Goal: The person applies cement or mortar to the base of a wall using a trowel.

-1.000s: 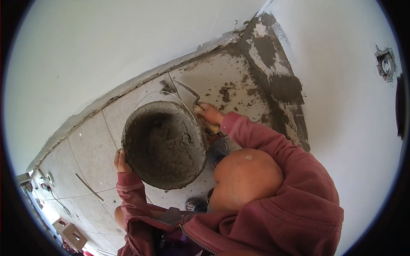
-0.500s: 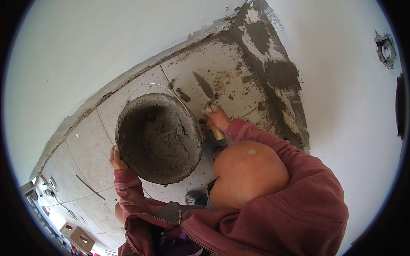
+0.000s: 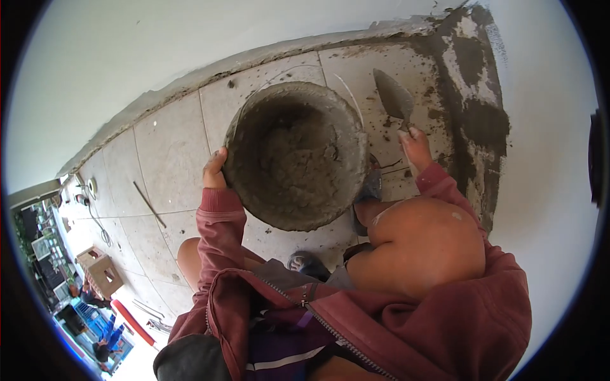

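Wet grey mortar (image 3: 298, 159) lies inside a round bucket (image 3: 238, 184) with a crusted rim, tilted so that its opening faces me. My left hand (image 3: 216, 166) grips the bucket's left edge. To the right of the bucket, my right hand (image 3: 416, 147) is closed round the handle of a pointed trowel (image 3: 394, 95). The trowel's blade points up and to the left over the tiled floor (image 3: 168, 146), and its handle is mostly hidden in my fingers.
Rough mortar strips (image 3: 467, 95) run along the wall base at the right. A thin stick (image 3: 149, 204) and a cable (image 3: 101, 233) lie on the left tiles. Near a wooden box (image 3: 100, 272), two people (image 3: 108, 345) show at the lower left.
The view has swung left, showing more of the floor and the far area. The trowel blade now appears broader, and my right hand is farther from the bucket. My left hand keeps its hold.
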Motion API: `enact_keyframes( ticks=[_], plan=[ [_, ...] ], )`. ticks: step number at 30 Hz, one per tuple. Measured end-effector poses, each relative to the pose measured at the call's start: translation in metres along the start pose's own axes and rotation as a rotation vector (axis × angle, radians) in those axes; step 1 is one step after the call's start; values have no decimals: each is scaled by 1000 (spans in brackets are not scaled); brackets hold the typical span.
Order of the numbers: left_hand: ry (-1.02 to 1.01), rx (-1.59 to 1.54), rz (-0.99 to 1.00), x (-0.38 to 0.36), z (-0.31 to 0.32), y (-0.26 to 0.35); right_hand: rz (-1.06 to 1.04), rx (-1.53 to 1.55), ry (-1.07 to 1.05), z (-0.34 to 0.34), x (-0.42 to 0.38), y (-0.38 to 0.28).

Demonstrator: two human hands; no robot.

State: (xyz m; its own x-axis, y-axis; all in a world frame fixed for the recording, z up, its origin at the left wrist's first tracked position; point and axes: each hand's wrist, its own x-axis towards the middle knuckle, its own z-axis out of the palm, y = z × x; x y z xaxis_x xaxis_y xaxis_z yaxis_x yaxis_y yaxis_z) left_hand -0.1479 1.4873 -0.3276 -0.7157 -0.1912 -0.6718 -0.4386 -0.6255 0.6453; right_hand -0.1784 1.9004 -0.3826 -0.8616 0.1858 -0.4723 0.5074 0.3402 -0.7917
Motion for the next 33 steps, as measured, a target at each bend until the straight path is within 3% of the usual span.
enact_keyframes(
  ticks=[2, 4, 5, 7, 8, 10, 12, 14, 19, 24, 26, 27, 29, 30, 32, 33],
  plan=[
    [26, 223, 185, 3, -1, -3, -50, -166, 35, -16, -8, -4],
    [32, 229, 229, -21, 32, 11, -299, -259, 15, -38, -22, -25],
    [34, 241, 270, -32, 46, 18, -297, -265, 0, -43, -28, -42],
    [38, 235, 329, -32, 53, 23, -917, -548, 103, -43, -37, -83],
    [26, 236, 389, -34, 56, 25, -911, -540, 90, -39, -43, -105],
    [69, 280, 435, -37, 58, 26, -966, -851, -27, -19, -49, -147],
    [56, 459, 536, -36, 56, 23, -1088, -906, -44, 15, -37, -154],
    [33, 531, 601, -45, 74, 14, -942, -1079, -191, 55, -27, -161],
    [-10, 676, 713, -54, 94, -1, -880, -1074, -495, 115, -22, -152],
    [130, 585, 727, -37, 59, 16, -1122, -1144, -864, 92, -35, -159],
    [166, 484, 716, -32, 43, 16, -1329, -1012, -560, 67, -20, -158],
    [188, 482, 711, -35, 41, 15, -1337, -1007, -583, 67, -18, -163],
    [172, 458, 697, -42, 55, 11, -1193, -1011, -294, 63, -14, -173],
    [171, 452, 698, -44, 62, 8, -1196, -1016, -293, 68, -17, -175],
    [174, 480, 747, -49, 75, 2, -911, -1263, -774, 86, -31, -174],
    [175, 492, 752, -52, 80, 1, -866, -1189, -870, 91, -42, -161]
  ],
)
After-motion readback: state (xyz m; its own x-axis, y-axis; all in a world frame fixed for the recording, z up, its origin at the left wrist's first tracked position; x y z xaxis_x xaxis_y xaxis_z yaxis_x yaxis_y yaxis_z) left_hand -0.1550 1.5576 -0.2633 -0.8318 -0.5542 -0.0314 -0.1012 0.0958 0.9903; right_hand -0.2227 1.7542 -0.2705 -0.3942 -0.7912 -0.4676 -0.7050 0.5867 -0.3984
